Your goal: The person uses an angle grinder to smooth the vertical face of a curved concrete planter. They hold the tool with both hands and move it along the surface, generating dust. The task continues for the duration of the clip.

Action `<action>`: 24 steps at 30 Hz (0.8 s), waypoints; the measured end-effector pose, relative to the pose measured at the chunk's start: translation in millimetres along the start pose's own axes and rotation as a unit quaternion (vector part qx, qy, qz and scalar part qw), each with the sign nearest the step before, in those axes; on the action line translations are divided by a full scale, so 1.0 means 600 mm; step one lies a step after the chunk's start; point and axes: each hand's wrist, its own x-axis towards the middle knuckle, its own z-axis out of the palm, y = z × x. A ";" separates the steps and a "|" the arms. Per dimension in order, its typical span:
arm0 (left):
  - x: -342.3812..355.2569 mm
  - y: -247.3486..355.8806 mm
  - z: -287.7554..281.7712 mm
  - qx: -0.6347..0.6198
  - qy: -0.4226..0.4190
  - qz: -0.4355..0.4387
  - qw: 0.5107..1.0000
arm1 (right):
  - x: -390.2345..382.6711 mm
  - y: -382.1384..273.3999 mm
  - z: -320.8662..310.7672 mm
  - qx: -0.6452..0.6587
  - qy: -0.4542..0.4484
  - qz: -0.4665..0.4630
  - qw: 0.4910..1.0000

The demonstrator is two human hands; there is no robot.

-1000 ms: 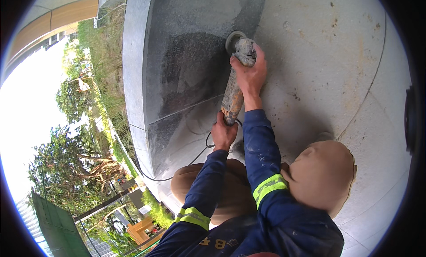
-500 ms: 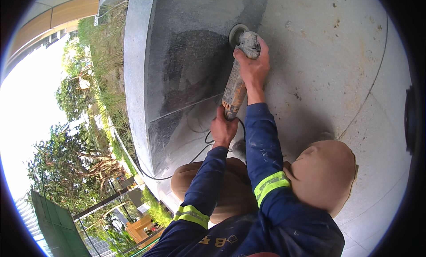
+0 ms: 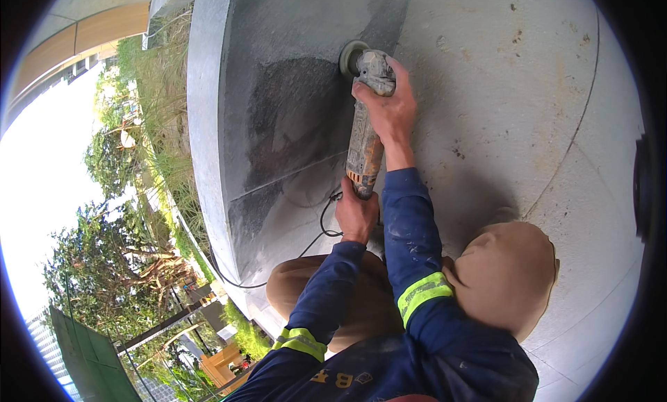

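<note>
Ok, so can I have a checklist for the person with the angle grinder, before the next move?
1. Front grip: ok. The right hand wraps the head end of the angle grinder.
2. Back grip: ok. The left hand holds the rear end.
3. Power cord away from the grinding disc: ok. It loops beside the left hand and trails off left, and the disc is at the far end.
4. Hands covered: not ok. Both are bare.
5. Disc stopped: cannot tell. The picture doesn't show whether it spins.
</note>
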 end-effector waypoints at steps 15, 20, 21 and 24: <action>-0.001 0.051 -0.016 0.034 -0.007 0.020 0.999 | 0.037 -0.020 -0.022 0.096 -0.014 0.091 0.991; -0.013 0.043 -0.007 0.024 0.000 0.001 1.000 | 0.028 -0.018 -0.017 0.028 -0.017 0.048 0.998; -0.012 0.035 -0.004 0.017 0.010 0.005 1.000 | 0.027 -0.026 -0.013 0.021 -0.021 0.052 0.998; -0.001 0.057 -0.018 0.020 0.009 0.019 1.000 | 0.039 -0.033 -0.019 0.044 -0.010 0.072 0.996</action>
